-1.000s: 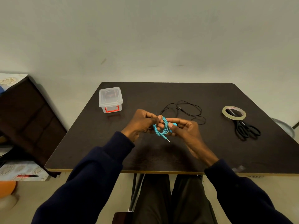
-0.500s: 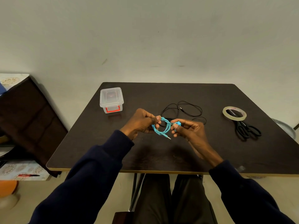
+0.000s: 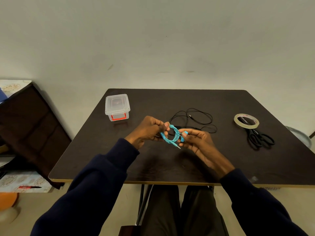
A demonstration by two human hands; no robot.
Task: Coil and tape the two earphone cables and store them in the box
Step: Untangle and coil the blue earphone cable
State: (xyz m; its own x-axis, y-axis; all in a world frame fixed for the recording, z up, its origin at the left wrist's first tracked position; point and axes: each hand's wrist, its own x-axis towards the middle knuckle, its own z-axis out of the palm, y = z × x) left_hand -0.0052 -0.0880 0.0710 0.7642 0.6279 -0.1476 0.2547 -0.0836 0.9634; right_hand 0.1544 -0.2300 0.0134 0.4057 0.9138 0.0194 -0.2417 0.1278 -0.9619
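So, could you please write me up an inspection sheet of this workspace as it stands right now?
Surface: dark table with a pale front edge.
Job's things: clear box, lid on, far left; tape roll lying over the tips of the black scissors, right.
Clutter: small pale scrap near the front right edge, kind unclear.
Hands: left hand pinches the left side of the blue earphone cable; right hand pinches its earbud end.
Cables: blue earphone cable coiled, held above the table, plug sticking out below, no tape seen on it; black earphone cable loose and uncoiled behind the hands.
Surroundings: pale wall; dark brown furniture left; orange object on the floor, lower left.
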